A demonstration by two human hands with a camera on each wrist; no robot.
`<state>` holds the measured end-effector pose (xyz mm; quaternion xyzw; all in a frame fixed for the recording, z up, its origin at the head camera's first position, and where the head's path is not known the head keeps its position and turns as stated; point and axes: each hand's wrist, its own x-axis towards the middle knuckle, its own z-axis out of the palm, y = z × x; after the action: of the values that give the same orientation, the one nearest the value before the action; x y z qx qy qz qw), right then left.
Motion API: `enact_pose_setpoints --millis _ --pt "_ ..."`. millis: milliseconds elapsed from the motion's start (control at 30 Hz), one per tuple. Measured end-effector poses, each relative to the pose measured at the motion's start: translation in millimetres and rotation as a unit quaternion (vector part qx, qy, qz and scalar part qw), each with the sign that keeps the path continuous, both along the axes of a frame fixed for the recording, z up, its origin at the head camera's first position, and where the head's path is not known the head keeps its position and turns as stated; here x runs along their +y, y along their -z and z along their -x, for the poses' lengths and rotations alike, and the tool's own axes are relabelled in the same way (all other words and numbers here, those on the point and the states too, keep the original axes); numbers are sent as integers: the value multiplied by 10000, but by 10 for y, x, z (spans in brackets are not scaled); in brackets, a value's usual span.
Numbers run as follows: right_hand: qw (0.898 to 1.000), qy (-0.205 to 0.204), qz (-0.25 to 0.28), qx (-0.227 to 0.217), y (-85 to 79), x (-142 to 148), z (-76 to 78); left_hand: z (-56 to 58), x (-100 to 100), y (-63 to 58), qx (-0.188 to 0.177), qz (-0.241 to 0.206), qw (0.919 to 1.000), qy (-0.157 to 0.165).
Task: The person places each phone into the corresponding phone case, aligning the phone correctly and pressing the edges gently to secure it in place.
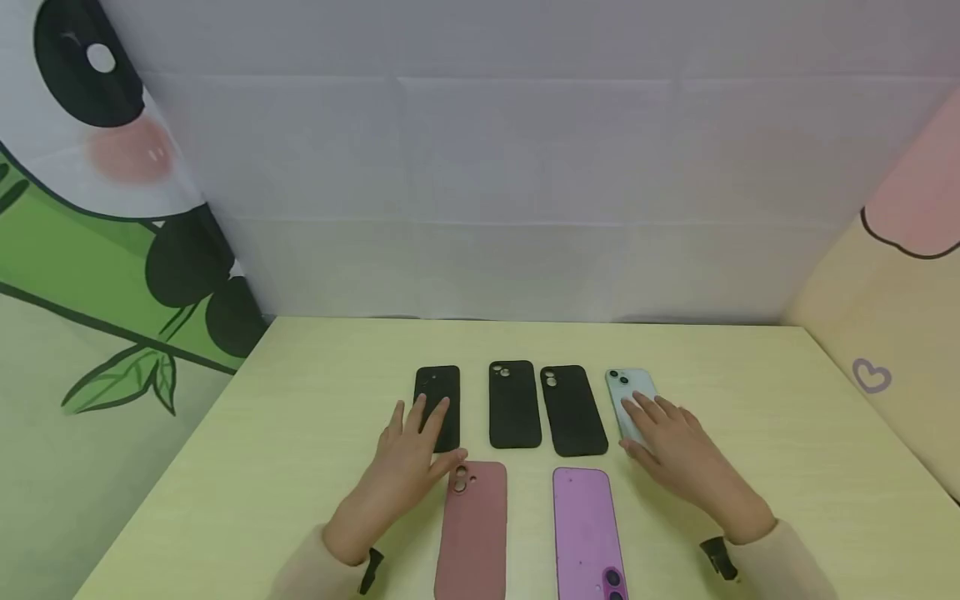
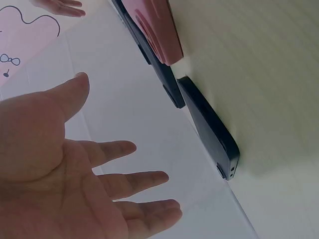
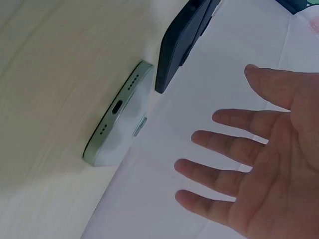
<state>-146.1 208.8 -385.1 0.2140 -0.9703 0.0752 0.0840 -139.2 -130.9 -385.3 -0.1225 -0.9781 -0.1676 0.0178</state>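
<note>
Both hands have fingers spread and hold nothing: the left hand [image 1: 401, 471] hangs over the black phone [image 1: 447, 390], far left on the table [image 1: 337, 375]; the right hand [image 1: 684, 458] over the pale phone [image 1: 629, 387], far right. Lowered straight down, the left hand's thumb might catch the far end of the pink case [image 1: 474, 529] — it sits right above it — and skew it. Either phone could skid if pressed at one edge. Leftward drift of the right hand might knock the right black case [image 1: 574, 412] into the left black case [image 1: 515, 408], just beside it.
</note>
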Motion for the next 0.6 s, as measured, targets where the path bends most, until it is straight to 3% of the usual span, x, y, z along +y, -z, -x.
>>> enact_pose_setpoints --millis 200,400,600 --pt "9987 -394 227 247 37 -107 -14 -30 64 -5 -46 -39 9998 190" --pt "9971 -618 426 141 68 -225 -41 -57 121 -23 63 -40 9993 365" --pt "9919 -1207 396 59 84 -306 -72 -73 182 -1 158 8 9986 497"
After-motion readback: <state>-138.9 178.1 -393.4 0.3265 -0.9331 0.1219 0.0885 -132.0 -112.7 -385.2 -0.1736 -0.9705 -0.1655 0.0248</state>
